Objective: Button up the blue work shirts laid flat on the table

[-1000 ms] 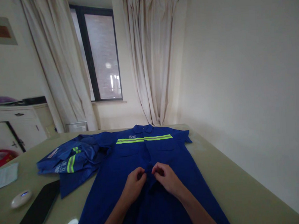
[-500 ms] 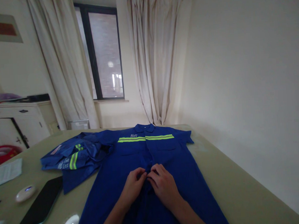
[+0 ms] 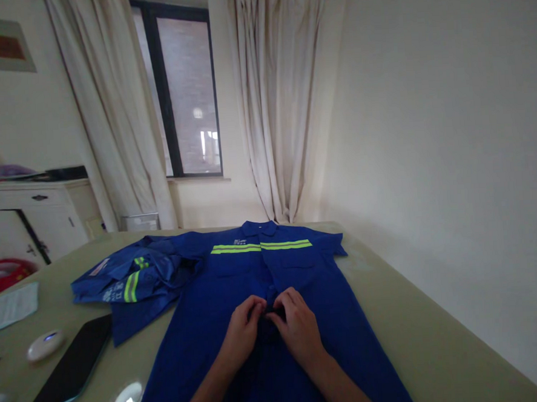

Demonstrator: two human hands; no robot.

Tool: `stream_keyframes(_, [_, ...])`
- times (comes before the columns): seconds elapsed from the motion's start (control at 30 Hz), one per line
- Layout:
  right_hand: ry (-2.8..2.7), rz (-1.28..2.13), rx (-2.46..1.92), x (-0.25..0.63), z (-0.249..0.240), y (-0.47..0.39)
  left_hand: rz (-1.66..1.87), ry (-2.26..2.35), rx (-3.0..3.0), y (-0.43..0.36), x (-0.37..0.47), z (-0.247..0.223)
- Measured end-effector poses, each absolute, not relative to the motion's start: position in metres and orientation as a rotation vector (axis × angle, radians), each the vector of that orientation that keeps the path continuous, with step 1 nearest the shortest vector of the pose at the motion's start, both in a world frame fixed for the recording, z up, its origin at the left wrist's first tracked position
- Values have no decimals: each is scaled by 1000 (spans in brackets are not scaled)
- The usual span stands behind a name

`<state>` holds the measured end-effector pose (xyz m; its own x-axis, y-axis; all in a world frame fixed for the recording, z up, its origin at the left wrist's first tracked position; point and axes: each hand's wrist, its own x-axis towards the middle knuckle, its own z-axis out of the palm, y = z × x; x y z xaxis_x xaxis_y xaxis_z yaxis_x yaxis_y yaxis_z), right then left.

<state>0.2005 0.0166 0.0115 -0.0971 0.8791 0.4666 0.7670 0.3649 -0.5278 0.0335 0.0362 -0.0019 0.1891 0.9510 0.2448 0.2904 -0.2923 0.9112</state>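
A blue short-sleeved shirt [image 3: 319, 283] with yellow-green and grey stripes across the chest lies face up, its collar at the far end. My left hand [image 3: 245, 325] pinches the cloth at the front opening, left of the middle. Close beside it on the right, my right hand [image 3: 296, 322] pinches the other side of the opening, thumb pointing left. The cloth between my fingertips is dark, and no button can be made out. A second blue garment [image 3: 157, 274] with similar stripes lies crumpled by the shirt's left sleeve.
On the table [image 3: 421, 325], left of the shirt, lie a black tablet [image 3: 72, 367], a white mouse [image 3: 45, 345] and a paper sheet [image 3: 11, 308]. A red basin [image 3: 9, 274] stands beyond the table's left edge. A wall rises along the right side.
My right thumb and fingers have spread slightly around the cloth, and the left hand's fingertips have shifted up a little. The shirt lies as before.
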Motion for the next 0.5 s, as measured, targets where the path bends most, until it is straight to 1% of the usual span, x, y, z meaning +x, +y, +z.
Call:
stream_keyframes(0.1, [-1779, 392, -1388, 208, 8, 25, 968, 1164, 1721, 38, 28, -4])
stream_keyframes(0.2, [-1767, 581, -1408, 215, 0, 35, 888, 1269, 2023, 29, 30, -3])
stream_keyframes(0.27, [-1765, 573, -1451, 217, -4, 39, 843, 1334, 2260, 19, 35, -1])
stream_keyframes(0.37, [-1744, 434, -1531, 217, -2, 39, 667, 1348, 2487, 8, 38, -1])
stream_keyframes(0.5, [-1785, 385, -1822, 215, 16, 30, 417, 1298, 2624, -4, 36, -5])
